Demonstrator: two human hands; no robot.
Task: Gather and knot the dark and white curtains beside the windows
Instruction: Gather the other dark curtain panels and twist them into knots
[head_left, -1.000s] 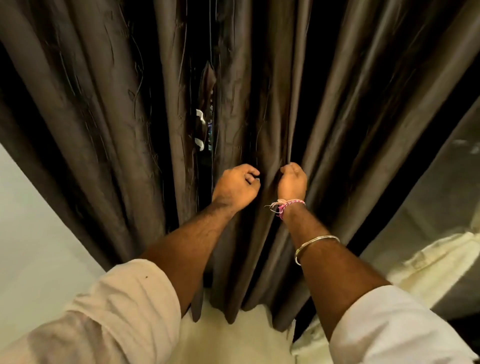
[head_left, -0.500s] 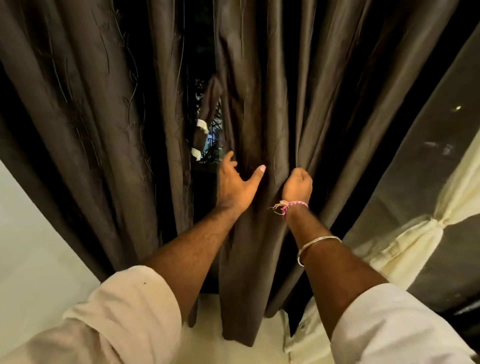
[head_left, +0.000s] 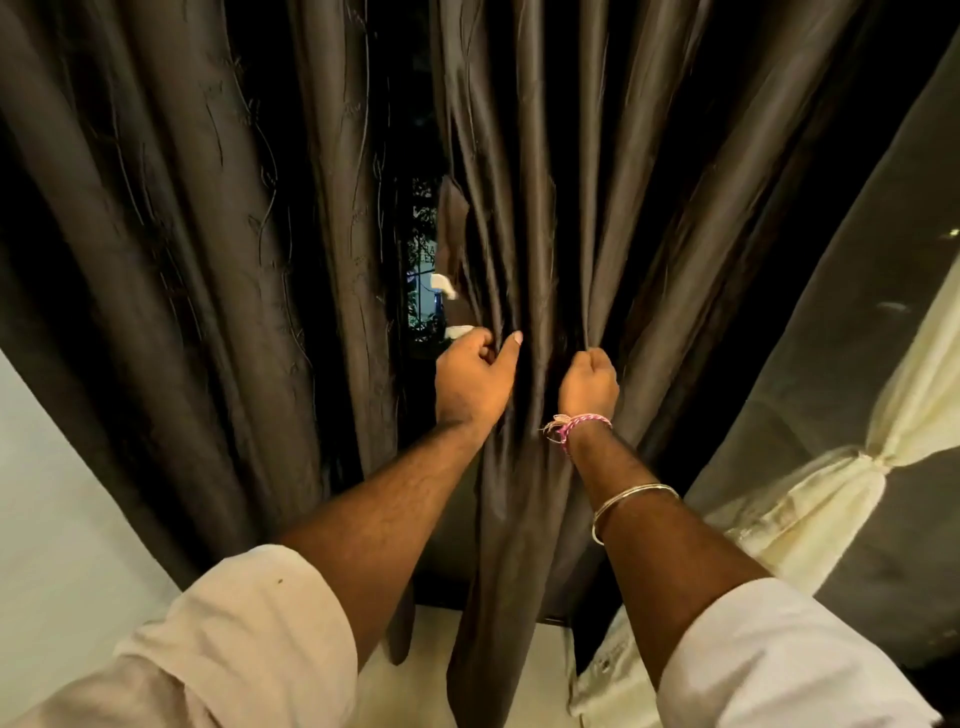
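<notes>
A dark brown curtain panel (head_left: 524, 234) hangs in folds straight ahead. My left hand (head_left: 475, 379) grips its left edge, fingers curled round the folds and thumb up against the cloth. My right hand (head_left: 589, 382) holds a bunch of folds a little to the right, fist closed on the fabric. A second dark curtain panel (head_left: 208, 260) hangs free on the left. A white curtain (head_left: 841, 493) at the right is gathered and tied in a knot.
A narrow gap between the two dark panels shows a window (head_left: 423, 270) with lights and foliage outside. A pale wall (head_left: 57, 493) stands at the left. A light floor or sill (head_left: 431, 670) lies below the curtain hems.
My left hand, fingers spread half a second ago, has closed on the curtain's left edge. The gap at the window has widened. The view has tilted, bringing the knotted white curtain in.
</notes>
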